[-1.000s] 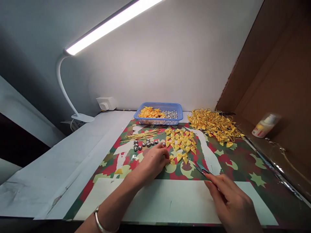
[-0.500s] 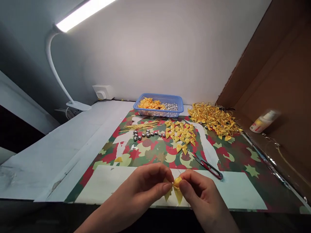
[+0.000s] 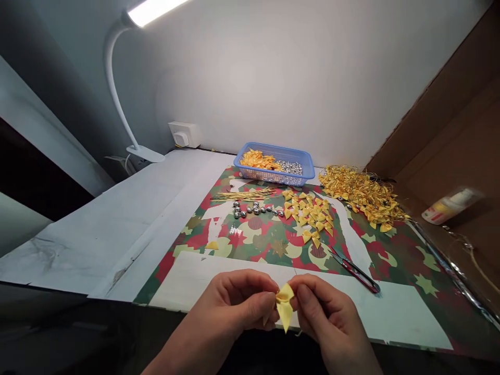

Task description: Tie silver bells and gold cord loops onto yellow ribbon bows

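A small yellow ribbon bow [image 3: 286, 308] is held just above the near edge of the table. My left hand [image 3: 233, 307] pinches its left side between thumb and fingers. Close by on the right, my right hand [image 3: 330, 315] has thumb and forefinger pressed together beside the bow's right loop; anything between them is too small to make out. A bit of pale thread shows below those fingers. Thread snips [image 3: 356, 272] with dark red and black handles lie beyond my right hand. Farther back is a group of loose yellow bows [image 3: 309, 212].
Silver bells [image 3: 255, 209] and gold wire ties [image 3: 246, 196] lie left of the bows. A blue basket [image 3: 308, 177] holds ribbon bows and bells. At right are a heap of tied bows [image 3: 359, 195], a bottle [image 3: 445, 207] and cardboard [image 3: 441, 135]. A clip-on lamp [image 3: 111, 78] stands left.
My view has swung so that the table things sit farther right. The right fingers have come off the bow's right loop, which now shows fully; the left hand keeps its pinch.
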### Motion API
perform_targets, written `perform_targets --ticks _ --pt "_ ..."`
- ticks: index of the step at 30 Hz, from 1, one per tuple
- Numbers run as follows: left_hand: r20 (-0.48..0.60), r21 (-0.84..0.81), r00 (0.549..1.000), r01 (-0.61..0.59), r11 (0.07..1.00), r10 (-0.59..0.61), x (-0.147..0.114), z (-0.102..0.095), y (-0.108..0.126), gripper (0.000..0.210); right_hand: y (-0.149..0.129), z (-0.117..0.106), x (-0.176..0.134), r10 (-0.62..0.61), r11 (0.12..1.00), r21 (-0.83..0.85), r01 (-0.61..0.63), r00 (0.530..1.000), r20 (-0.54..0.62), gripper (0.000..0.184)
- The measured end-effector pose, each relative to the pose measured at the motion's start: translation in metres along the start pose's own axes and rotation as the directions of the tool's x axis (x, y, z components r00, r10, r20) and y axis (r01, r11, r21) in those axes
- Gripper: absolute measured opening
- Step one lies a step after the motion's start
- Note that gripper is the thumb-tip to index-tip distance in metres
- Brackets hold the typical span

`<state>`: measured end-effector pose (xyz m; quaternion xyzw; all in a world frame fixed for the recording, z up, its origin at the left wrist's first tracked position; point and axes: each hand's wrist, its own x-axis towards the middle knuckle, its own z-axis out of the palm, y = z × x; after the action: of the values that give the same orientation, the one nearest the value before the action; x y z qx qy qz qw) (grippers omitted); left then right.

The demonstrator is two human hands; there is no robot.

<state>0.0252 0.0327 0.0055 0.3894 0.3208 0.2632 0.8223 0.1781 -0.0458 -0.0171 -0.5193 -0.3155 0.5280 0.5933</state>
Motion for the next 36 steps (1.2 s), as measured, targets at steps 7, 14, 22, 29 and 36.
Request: perform_targets --ticks 7,14,22,29,36 --pt "-0.143 -0.275 0.984 0.067 0.959 -0.110 -0.012 -0.002 -0.001 0.017 0.022 0.009 -0.016 -0.275 0.943 -0.244 0.228 0.944 -0.183 0.028" --pt "-0.223 -0.611 0.932 0.094 0.786 -0.285 -0.015 0.000 -0.002 0.019 0.013 0.003 -0.006 -0.618 0.646 -0.512 0.566 0.782 0.085 0.015" --pt "-0.339 -0.619 0.874 0.071 0.782 -0.348 -0.013 0.010 0.003 0.027 0.011 0.001 0.003 -0.703 0.451 -0.580 0.678 0.671 0.238 0.027" --pt "-0.284 -0.505 0.926 0.077 0.860 -0.249 -0.013 0.006 0.001 0.014 0.016 0.007 -0.001 -0.732 0.471 -0.599 0.647 0.666 0.145 0.028" --pt "-0.212 -0.209 0.974 0.029 0.977 -0.074 -0.019 0.010 0.003 0.014 0.017 0.006 -0.006 -0.733 0.458 -0.638 0.619 0.669 0.122 0.023"
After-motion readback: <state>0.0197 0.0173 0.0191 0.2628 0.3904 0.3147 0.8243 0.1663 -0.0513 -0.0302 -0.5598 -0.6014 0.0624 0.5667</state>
